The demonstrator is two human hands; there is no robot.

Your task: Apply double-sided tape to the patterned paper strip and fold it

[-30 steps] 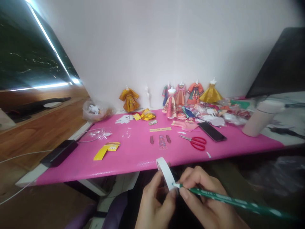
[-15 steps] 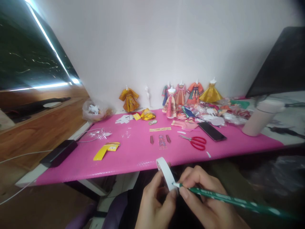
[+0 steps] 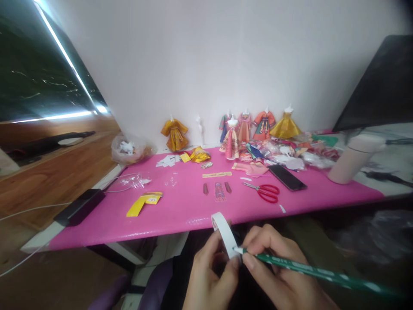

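Tape roll (image 3: 226, 234), white, sits edge-on btwn thumb and fingers of my left hand (image 3: 209, 275), held low in front of the pink tabletop (image 3: 180, 206), below its near edge. Left grip is closed on the roll, pinching its lower rim. Right hand (image 3: 274, 267) is wrapped tight round a green pencil (image 3: 309, 272); the tip meets the roll's lower edge right by the left thumb. Pencil's long axis runs from that tip out to the right and slightly down, so the roll lies left of the right grip, at the pencil's tip end. Both hands touching distance, w/ left carrying the roll. Red scissors (image 3: 266, 192) lie well apart up on the tabletop.
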